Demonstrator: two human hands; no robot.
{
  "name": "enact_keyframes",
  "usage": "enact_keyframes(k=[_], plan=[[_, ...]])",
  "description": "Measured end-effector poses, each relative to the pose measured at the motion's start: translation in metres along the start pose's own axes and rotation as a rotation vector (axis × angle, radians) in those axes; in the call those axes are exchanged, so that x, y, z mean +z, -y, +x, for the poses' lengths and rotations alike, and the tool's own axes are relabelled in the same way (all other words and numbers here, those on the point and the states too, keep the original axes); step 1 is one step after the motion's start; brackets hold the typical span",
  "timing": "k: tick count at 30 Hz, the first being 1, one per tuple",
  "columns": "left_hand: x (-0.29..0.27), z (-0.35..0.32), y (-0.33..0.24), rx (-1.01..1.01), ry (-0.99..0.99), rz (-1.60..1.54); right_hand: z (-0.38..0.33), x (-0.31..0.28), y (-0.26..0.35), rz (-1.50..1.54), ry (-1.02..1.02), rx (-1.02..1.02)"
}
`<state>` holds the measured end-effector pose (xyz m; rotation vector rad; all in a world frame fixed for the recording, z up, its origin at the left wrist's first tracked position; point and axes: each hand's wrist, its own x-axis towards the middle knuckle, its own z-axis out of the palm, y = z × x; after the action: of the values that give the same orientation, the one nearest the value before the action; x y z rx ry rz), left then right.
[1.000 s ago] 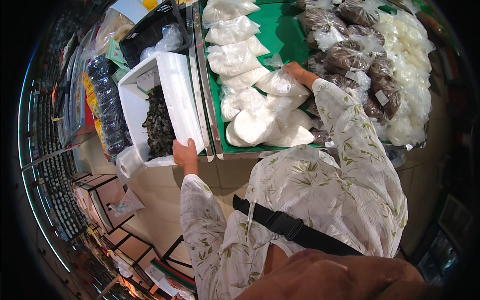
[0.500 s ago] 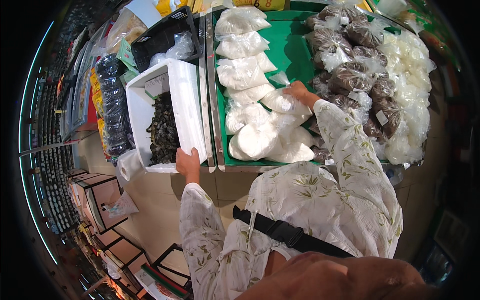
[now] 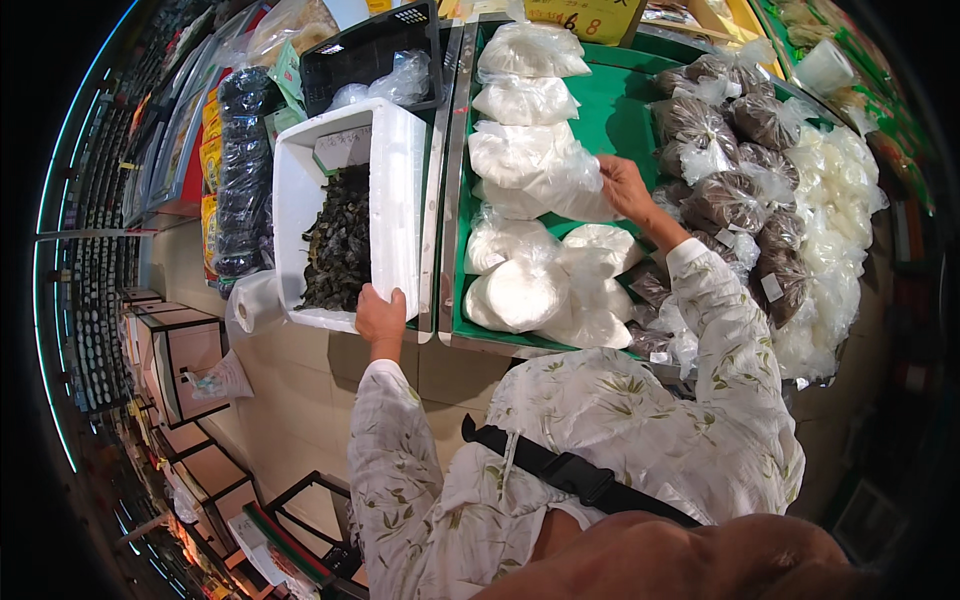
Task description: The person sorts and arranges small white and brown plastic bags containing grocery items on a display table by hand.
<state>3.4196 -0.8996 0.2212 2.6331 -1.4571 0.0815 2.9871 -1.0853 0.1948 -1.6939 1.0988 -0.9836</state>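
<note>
Clasping the foam box (image 3: 397,215) by its near rim, left hand (image 3: 382,317) curled tight — and, over the green tray (image 3: 625,105), pinching a white-filled bag (image 3: 577,188) with the right hand (image 3: 627,190).

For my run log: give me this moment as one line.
left hand: on white foam box, near rim; right hand: touching white bag, edge; dark heap: inside box; brown-filled bags: further right

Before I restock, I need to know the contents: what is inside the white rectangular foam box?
The white rectangular foam box holds a heap of dark, crinkled pieces, with a pale rectangular card at its far end. The heap covers whatever lies beneath it.
</note>
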Motion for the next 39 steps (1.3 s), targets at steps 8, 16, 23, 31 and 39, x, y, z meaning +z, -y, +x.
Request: enact_keyframes(k=[8, 16, 23, 31, 39], plan=[[-0.002, -0.001, 0.002, -0.011, 0.008, 0.016, 0.168, 0.009, 0.044, -0.072, 0.011, -0.383], [0.000, 0.001, -0.002, -0.001, -0.001, 0.028, 0.235, 0.036, -0.023, -0.659, -0.073, -0.038], [0.007, -0.003, 0.005, -0.002, -0.016, 0.033, 0.195, 0.043, -0.004, -0.769, -0.108, -0.046], [0.005, -0.002, 0.003, 0.013, -0.034, 0.035, 0.103, 0.000, 0.006, -0.804, -0.054, -0.249], [-0.002, -0.001, -0.001, -0.024, 0.032, 0.026, -0.076, 0.018, -0.052, -1.018, 0.750, 0.078]])
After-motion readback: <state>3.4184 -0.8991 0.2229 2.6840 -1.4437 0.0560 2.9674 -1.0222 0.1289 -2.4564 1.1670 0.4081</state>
